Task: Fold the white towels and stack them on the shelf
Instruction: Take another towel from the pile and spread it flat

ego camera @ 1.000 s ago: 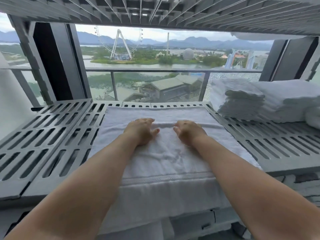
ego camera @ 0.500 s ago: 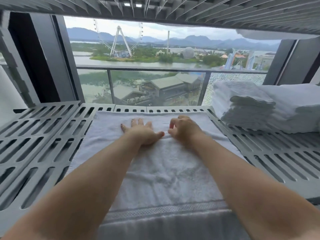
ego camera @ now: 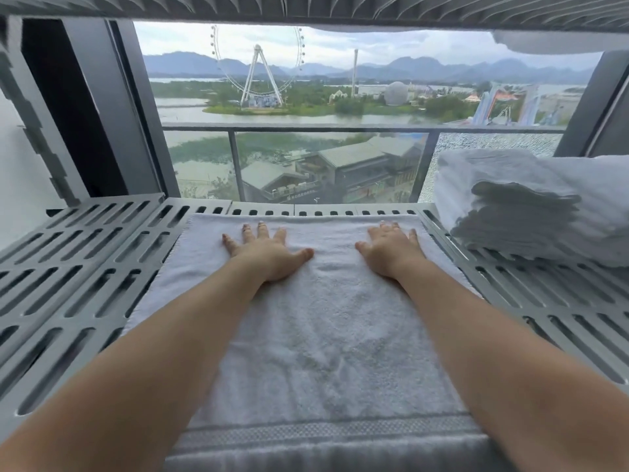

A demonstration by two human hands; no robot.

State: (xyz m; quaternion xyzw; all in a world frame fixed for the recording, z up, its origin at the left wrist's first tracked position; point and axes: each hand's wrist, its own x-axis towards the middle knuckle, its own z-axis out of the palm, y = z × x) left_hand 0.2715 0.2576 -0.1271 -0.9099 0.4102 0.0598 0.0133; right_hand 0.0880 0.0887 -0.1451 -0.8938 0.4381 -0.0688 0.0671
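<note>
A white towel (ego camera: 323, 335) lies spread flat on the grey slotted shelf (ego camera: 85, 267), its far edge near the shelf's back rim and its near end hanging over the front. My left hand (ego camera: 265, 253) presses flat on the towel's far left part, fingers spread. My right hand (ego camera: 391, 250) presses flat on the far right part, fingers apart. Neither hand grips the cloth. A stack of folded white towels (ego camera: 531, 206) sits on the shelf at the right.
Another slotted shelf (ego camera: 306, 8) runs close overhead, with white cloth (ego camera: 558, 42) on it at the upper right. Behind the shelf is a window with a railing (ego camera: 340, 127). Bare slotted shelf surface lies to the left of the towel.
Both hands slid from close together at the towel's middle outward and toward its far edge, opening flat. The camera moved nearer and lower.
</note>
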